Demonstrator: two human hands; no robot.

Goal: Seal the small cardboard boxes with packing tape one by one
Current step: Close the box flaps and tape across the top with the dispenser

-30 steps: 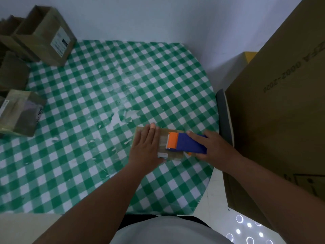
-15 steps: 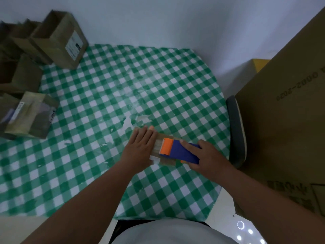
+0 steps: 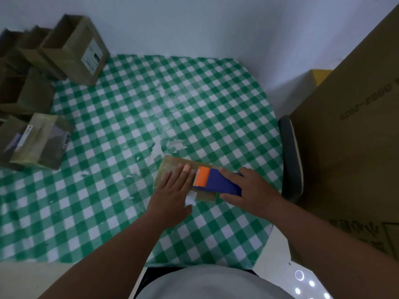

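Observation:
A small flat cardboard box lies on the green checked table, near its right front part. My left hand presses flat on the box's near left half, fingers straight. My right hand grips a blue tape dispenser with an orange head; the dispenser lies on the box's top toward the right end. A white label shows on the box's near side. The tape itself I cannot make out.
Several open cardboard boxes stand at the far left corner. A taped box lies at the left edge. A very large carton rises on the right, with a grey chair edge beside the table.
The view has shifted, so the box and both hands now sit slightly lower and more central. The dispenser's orange head lies closer to my left fingertips than one second ago.

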